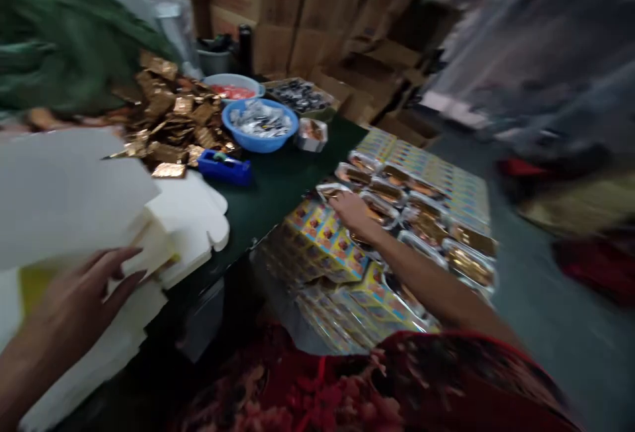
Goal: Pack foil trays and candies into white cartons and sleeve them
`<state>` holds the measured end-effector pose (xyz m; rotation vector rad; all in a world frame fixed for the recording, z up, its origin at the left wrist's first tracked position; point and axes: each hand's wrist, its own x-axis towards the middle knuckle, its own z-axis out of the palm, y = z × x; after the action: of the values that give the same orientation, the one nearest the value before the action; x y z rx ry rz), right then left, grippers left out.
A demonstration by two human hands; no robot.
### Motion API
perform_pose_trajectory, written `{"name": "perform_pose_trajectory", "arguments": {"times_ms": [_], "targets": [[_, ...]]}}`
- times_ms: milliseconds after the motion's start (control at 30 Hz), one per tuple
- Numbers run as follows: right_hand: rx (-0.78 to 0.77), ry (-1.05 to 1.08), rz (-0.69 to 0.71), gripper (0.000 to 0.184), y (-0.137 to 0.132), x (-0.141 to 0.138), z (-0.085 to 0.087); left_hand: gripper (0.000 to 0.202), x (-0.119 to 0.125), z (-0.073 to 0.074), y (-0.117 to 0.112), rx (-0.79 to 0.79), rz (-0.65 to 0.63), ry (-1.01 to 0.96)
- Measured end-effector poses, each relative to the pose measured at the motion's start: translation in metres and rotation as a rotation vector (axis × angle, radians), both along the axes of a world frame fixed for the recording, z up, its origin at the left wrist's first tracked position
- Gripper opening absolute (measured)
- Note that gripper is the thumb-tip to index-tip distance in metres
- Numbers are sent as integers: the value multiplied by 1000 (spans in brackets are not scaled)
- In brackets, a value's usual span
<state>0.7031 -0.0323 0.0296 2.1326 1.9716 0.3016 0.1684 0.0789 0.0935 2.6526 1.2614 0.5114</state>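
My left hand hovers at or just above a stack of flat white cartons, thumb and fingers apart, with nothing seen between them. Reaching far to the right, my right hand has its fingers closed at the rim of a small silver tray, which sits at the left end of the tray rows. Gold-wrapped packets lie in silver trays beside and beyond that hand. Under it are stacked yellow-and-blue printed boxes. Motion blurs the fingertips of both hands.
On the dark green table are a blue tape dispenser, a heap of gold packets, a blue basin of silver sachets, and a paler basin with red pieces. Cardboard boxes stand behind; green cloth lies left.
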Motion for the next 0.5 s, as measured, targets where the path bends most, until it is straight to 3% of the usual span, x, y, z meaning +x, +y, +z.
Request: {"name": "perform_pose_trajectory", "arguments": {"times_ms": [133, 233, 300, 400, 500], "targets": [[97, -7, 203, 17, -12, -4, 11, 31, -12, 12, -6, -5, 229, 46], [258, -83, 451, 22, -14, -30, 35, 35, -35, 11, -5, -10, 350, 6], [353, -54, 634, 27, -10, -70, 59, 37, -46, 11, -7, -11, 366, -50], [424, 78, 873, 32, 13, -154, 91, 36, -60, 15, -12, -7, 432, -142], [451, 177, 1127, 29, 62, -236, 99, 32, -87, 15, -9, 23, 574, -212]]}}
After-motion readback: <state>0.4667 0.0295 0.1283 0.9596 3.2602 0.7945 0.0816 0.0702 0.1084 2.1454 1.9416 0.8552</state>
